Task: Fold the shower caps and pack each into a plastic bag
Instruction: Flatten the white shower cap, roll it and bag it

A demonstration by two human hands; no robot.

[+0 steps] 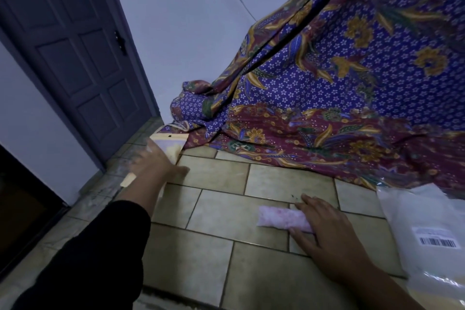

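Nearest to me, the right hand (324,229) lies flat on the tiled floor (219,209), its fingers (313,202) spread loosely over one end of the folded shower cap (281,220). They press it down and do not clench it. The cap is a pale pink roll, lying on the tiles with its free end pointing away from the palm.

Beyond the cap, toward the door (75,45), the left hand (153,161) reaches out with fingers (141,156) extended and parted. They look released, hovering at a thin clear plastic bag (166,145) near the wall, but motion blur keeps me from telling whether they touch it. On the cap's other side a white packet (425,231) with a barcode label rests on the floor. Behind the cap a purple patterned cloth (339,83) drapes down onto the tiles.

I judge the step in hand to be fetching a bag for this cap. To do it well I would keep the right palm steady so the roll does not spring open, pinch only one bag by its open edge, and bring it to the cap's free end, not lift the cap.
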